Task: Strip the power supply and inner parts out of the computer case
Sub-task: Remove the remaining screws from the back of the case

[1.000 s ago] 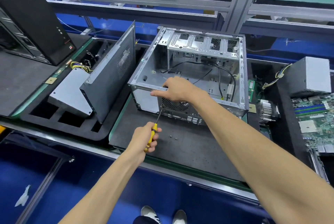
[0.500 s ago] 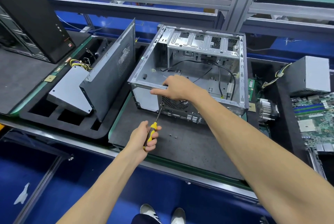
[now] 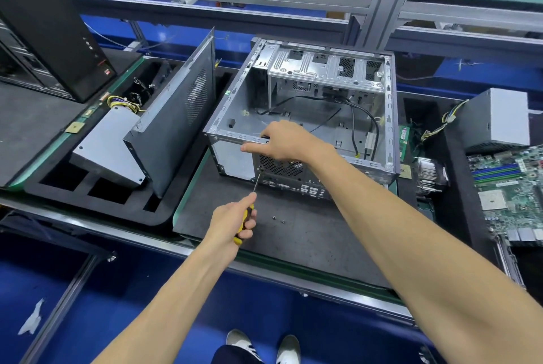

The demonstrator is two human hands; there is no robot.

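Nearest, the left hand (image 3: 235, 221) is wrapped around the yellow-and-black handle of a screwdriver (image 3: 248, 211). Its thin shaft angles up and away, and the tip meets a screw at the lower left corner of the fan grille (image 3: 280, 165) on the case's rear panel. Two loose screws (image 3: 278, 219) lie on the dark mat (image 3: 308, 246) just right of that hand.

Beyond it, the right hand (image 3: 283, 140) rests on the near top rail of the computer case (image 3: 302, 116). Its fingers curl over the edge and its thumb lies along the outside, bracing the case.

The case lies on its side at the centre of the mat, open face up. Inside, only black cables (image 3: 361, 116) and the drive cage (image 3: 326, 69) show. It looks like thin, stiff sheet metal, light now that it is mostly gutted, so it may slide under the screwdriver's push. The folded rails offer the safest hold, though their edges may be sharp.

A removed side panel (image 3: 176, 111) leans to the left, against a grey power supply (image 3: 108, 146) in a foam tray (image 3: 97, 196). To the right sit a heatsink (image 3: 430, 171), a green motherboard (image 3: 511, 187) and a second power supply (image 3: 496, 119). A black tower (image 3: 55, 19) stands at far left.
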